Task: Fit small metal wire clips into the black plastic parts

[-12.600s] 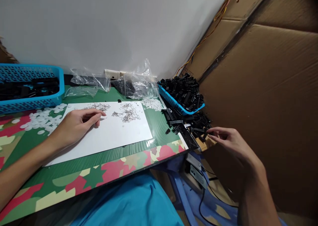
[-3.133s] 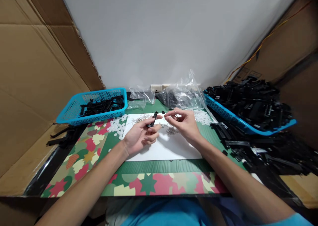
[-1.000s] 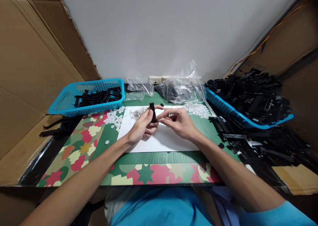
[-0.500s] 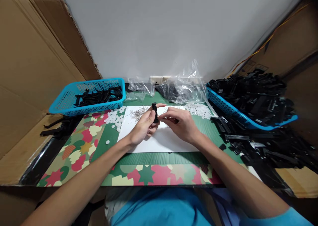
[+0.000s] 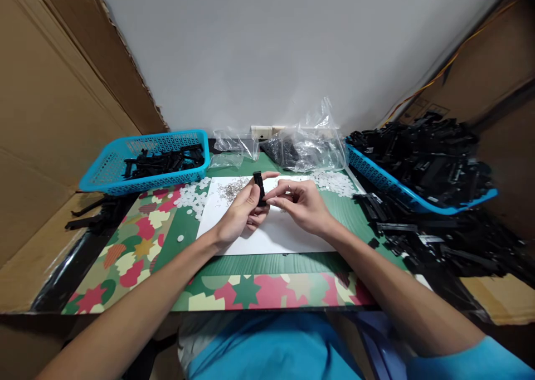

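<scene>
Left hand (image 5: 239,213): fingers clamped on a black plastic part (image 5: 259,188), held upright, presumably for steadiness. Right hand (image 5: 305,204): thumb and index together at the part's lower end; whether they pinch anything, I cannot tell. Beneath both, a white sheet (image 5: 270,239), perhaps for contrast with small metal pieces (image 5: 229,190) leftward; farther out, blue baskets (image 5: 167,181) flank them.

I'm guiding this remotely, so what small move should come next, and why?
Probably a gentle press with the right hand against the lower end of the black part: the left hand grips it, and the right fingertips are at that end. Whether they pinch anything is too small to tell.
</scene>
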Motion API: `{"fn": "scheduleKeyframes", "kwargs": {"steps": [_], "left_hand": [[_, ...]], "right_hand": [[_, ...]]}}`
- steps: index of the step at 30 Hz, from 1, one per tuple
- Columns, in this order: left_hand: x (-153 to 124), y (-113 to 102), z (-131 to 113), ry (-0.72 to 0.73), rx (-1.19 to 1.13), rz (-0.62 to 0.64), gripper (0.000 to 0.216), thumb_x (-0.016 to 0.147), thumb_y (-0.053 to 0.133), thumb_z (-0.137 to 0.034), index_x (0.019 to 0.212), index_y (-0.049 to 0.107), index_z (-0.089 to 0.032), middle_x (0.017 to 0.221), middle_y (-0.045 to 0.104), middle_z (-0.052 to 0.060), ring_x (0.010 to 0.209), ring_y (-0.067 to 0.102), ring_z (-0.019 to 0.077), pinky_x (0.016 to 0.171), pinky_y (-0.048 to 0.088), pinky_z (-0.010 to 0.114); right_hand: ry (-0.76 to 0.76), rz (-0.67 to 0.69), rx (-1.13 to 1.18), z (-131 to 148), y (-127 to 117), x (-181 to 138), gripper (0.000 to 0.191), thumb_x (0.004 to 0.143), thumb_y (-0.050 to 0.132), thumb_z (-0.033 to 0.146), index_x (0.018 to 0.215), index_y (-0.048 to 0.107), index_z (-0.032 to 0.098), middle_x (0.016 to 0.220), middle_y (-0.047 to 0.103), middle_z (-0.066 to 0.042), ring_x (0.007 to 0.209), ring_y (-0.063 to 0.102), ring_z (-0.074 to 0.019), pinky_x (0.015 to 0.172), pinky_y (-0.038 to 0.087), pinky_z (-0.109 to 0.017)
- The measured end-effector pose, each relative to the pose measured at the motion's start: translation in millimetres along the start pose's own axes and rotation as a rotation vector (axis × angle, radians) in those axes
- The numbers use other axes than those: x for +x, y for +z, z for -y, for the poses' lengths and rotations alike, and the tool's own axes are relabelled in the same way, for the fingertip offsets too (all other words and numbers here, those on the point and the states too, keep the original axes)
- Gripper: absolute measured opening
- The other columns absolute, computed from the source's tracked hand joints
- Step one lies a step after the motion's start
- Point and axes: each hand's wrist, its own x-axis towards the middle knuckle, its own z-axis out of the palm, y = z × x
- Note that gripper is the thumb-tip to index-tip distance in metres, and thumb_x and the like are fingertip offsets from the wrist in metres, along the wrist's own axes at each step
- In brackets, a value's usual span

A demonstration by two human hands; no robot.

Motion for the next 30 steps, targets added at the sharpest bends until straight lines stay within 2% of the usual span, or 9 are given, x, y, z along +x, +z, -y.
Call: {"fn": "scheduleKeyframes", "kwargs": {"steps": [3, 5, 11, 14, 18, 21, 23, 26, 30], "left_hand": [[-0.3, 1.2, -0.9, 0.018, -0.033, 0.006, 0.058, 0.103, 0.051, -0.067, 0.152, 0.047, -0.035, 0.076, 0.028, -0.006, 0.053, 0.019, 0.0079, 0.047, 0.015, 0.016], [-0.8, 2.6, -2.2, 0.026, -0.060, 0.015, 0.057, 0.104, 0.051, -0.066, 0.151, 0.048, -0.034, 0.075, 0.029, -0.006, 0.053, 0.019, 0.0078, 0.048, 0.015, 0.016], [-2.1, 4.8, -4.2, 0.011, -0.146, 0.025, 0.052, 0.106, 0.051, -0.061, 0.150, 0.050, -0.033, 0.074, 0.029, -0.007, 0.051, 0.019, 0.0076, 0.048, 0.017, 0.017], [-1.3, 3.8, -3.6, -0.019, -0.216, 0.011, 0.051, 0.106, 0.054, -0.058, 0.150, 0.052, -0.032, 0.073, 0.027, -0.007, 0.050, 0.019, 0.0078, 0.048, 0.018, 0.017], [0.7, 1.1, -2.6, -0.081, -0.306, 0.014, 0.047, 0.106, 0.056, -0.053, 0.146, 0.058, -0.028, 0.071, 0.027, -0.007, 0.051, 0.020, 0.0083, 0.047, 0.018, 0.017], [1.4, -1.9, -1.1, -0.114, -0.367, 0.024, 0.040, 0.107, 0.056, -0.048, 0.132, 0.066, -0.019, 0.068, 0.024, -0.007, 0.050, 0.019, 0.0083, 0.047, 0.018, 0.017], [1.6, -4.2, 0.6, -0.117, -0.414, 0.023, 0.032, 0.108, 0.055, -0.044, 0.111, 0.069, -0.015, 0.065, 0.021, -0.008, 0.049, 0.018, 0.0083, 0.046, 0.020, 0.018], [2.2, -7.3, 3.6, -0.113, -0.461, 0.007, 0.034, 0.109, 0.051, -0.039, 0.086, 0.061, -0.016, 0.060, 0.020, -0.008, 0.047, 0.019, 0.0085, 0.045, 0.025, 0.019], [3.8, -8.7, 5.3, -0.128, -0.496, 0.010, 0.031, 0.110, 0.049, -0.036, 0.089, 0.060, -0.017, 0.059, 0.024, -0.008, 0.046, 0.021, 0.0091, 0.044, 0.029, 0.019]], "right_hand": [[0.049, 0.004, 0.091, 0.4, 2.4, 0.4, 0.018, 0.090, 0.083, 0.035, 0.090, 0.084, 0.018, 0.083, 0.079, -0.006, 0.068, 0.064, -0.0146, 0.062, 0.047, -0.028], [0.089, -0.006, 0.140, -0.6, 4.0, 0.0, 0.018, 0.087, 0.085, 0.036, 0.090, 0.084, 0.018, 0.086, 0.080, -0.007, 0.068, 0.065, -0.0145, 0.061, 0.048, -0.027], [0.162, -0.067, 0.278, -10.7, 11.6, -3.1, 0.017, 0.083, 0.089, 0.037, 0.089, 0.086, 0.021, 0.069, 0.070, -0.001, 0.050, 0.043, -0.0073, 0.046, 0.032, -0.024], [0.168, -0.081, 0.305, -13.1, 13.8, -3.4, 0.018, 0.082, 0.090, 0.038, 0.091, 0.087, 0.022, 0.069, 0.071, -0.001, 0.048, 0.040, -0.0069, 0.044, 0.031, -0.024], [0.122, -0.013, 0.251, -7.9, 12.8, -3.8, 0.019, 0.086, 0.088, 0.037, 0.099, 0.089, 0.024, 0.082, 0.081, -0.006, 0.061, 0.060, -0.0127, 0.056, 0.048, -0.027], [0.086, 0.064, 0.232, -1.6, 10.6, -4.7, 0.025, 0.090, 0.083, 0.038, 0.112, 0.087, 0.026, 0.093, 0.084, -0.007, 0.071, 0.067, -0.0163, 0.064, 0.053, -0.030], [0.061, 0.060, 0.188, 2.2, 8.7, -4.8, 0.027, 0.093, 0.080, 0.039, 0.116, 0.086, 0.026, 0.092, 0.083, -0.006, 0.063, 0.061, -0.0133, 0.057, 0.048, -0.028], [0.017, -0.002, 0.103, 6.0, 6.5, -3.8, 0.025, 0.095, 0.078, 0.038, 0.116, 0.086, 0.027, 0.099, 0.082, -0.007, 0.057, 0.050, -0.0102, 0.050, 0.038, -0.027], [-0.019, -0.084, 0.057, 8.4, 7.1, -2.7, 0.020, 0.092, 0.081, 0.037, 0.107, 0.087, 0.025, 0.105, 0.083, -0.008, 0.059, 0.049, -0.0111, 0.050, 0.036, -0.028]]}}
